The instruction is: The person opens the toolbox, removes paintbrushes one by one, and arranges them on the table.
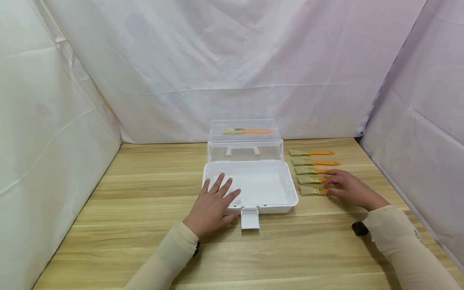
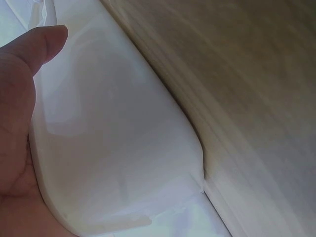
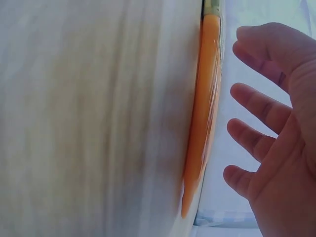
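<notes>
A white plastic box [image 1: 286,209] stands with its clear lid [image 1: 217,151] swung back and its front latch [image 1: 250,220] hanging down. Over the box's front left rim rests my left hand [image 1: 210,207], fingers spread inside and thumb by the front wall. To the right of the box, several paintbrushes lie in a row, bristles to the left. My right hand [image 1: 349,189] hovers over the handles of the nearer ones, by the front paintbrush [image 1: 313,191]. In the right wrist view its fingers are slightly bent, apart from the orange handle [image 3: 205,98].
One more paintbrush [image 1: 255,131] lies in the upper part of the clear lid, near the white carrying handle [image 1: 243,149]. Pale cloth [image 1: 239,60] hangs behind the wooden table [image 1: 145,193] and along both sides.
</notes>
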`<state>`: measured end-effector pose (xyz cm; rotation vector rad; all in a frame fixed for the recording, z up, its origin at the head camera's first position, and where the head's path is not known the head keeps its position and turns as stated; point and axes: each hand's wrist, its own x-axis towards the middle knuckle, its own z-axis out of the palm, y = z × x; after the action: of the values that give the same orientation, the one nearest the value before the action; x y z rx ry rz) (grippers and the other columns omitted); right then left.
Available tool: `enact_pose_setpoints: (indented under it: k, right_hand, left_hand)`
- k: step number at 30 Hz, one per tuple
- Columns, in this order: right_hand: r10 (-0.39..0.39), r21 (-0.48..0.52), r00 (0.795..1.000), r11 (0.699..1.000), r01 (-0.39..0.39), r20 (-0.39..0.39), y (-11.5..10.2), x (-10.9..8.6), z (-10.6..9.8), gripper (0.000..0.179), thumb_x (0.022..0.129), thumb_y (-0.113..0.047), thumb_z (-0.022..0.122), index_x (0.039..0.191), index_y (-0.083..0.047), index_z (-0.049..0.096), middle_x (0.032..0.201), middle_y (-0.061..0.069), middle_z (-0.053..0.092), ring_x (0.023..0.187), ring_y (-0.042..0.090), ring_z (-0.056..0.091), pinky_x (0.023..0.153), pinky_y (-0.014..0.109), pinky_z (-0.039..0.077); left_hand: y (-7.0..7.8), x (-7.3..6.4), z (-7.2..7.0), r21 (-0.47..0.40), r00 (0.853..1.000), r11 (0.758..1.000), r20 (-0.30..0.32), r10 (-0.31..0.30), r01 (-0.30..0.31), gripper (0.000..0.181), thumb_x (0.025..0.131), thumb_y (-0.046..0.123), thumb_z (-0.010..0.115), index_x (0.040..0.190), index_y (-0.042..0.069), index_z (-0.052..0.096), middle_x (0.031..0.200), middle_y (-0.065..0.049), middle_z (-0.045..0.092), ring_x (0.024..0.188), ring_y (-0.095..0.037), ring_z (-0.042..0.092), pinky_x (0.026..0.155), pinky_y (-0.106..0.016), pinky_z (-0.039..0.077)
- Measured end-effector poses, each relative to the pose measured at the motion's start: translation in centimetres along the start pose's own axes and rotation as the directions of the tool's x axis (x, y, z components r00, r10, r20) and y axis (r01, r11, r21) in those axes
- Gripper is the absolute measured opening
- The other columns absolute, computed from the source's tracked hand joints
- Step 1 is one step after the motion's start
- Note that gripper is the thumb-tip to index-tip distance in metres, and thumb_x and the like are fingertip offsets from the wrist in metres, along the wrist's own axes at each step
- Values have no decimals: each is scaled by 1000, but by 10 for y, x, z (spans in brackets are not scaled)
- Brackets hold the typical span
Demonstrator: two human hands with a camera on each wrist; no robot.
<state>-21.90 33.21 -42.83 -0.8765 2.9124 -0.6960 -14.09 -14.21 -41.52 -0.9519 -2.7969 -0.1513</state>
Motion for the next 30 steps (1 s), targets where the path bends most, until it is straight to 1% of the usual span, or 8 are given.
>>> enact_pose_setpoints:
  k: [3,9,13,18,24,30]
  right_hand:
    - [-10,27,1000,1000,10,-6,-5,3,-1,13,89,-6,73,99,-14,76,132,28,54,124,47,47,93,56,41]
    - [12,45,1000,999,-11,-18,-15,9,-3,12,90,-7,72,101,-11,75,136,28,51,128,48,43,94,60,38]
    - [-10,33,999,999,11,-38,-24,14,-5,12,90,-6,72,102,-8,74,137,28,50,127,48,43,94,63,38]
    - [-29,34,998,999,31,-59,-35,19,-8,11,91,-7,71,102,-7,73,138,27,49,125,48,44,91,63,41]
    - [-75,15,994,997,77,-85,-42,24,-7,11,90,-6,73,100,-10,71,137,25,50,126,46,43,91,62,40]
    - [-143,10,983,989,145,-119,-50,32,-10,13,88,-5,74,98,-12,71,137,26,50,127,46,43,92,62,38]
  left_hand:
    - [0,0,0,1,1000,1000,-3,3,-3,65,88,50,67,145,22,53,153,-13,42,149,-35,19,112,-63,20]
    - [-1,0,2,12,1000,1000,-5,7,-7,65,88,52,66,145,22,53,153,-12,42,149,-35,19,112,-63,20]
    - [-1,-1,2,17,1000,1000,-6,7,-7,65,88,52,66,145,22,53,153,-12,42,149,-35,19,112,-63,20]
    - [-1,0,4,36,1000,999,-3,2,-1,66,88,53,67,145,24,53,153,-11,42,149,-34,18,112,-62,20]
    - [-1,0,4,45,1000,999,-8,7,-6,66,88,54,66,145,24,53,153,-12,43,149,-34,19,112,-62,21]
    - [-1,0,4,44,1000,999,-12,6,-5,67,88,54,66,145,24,52,154,-12,41,149,-34,20,112,-62,21]
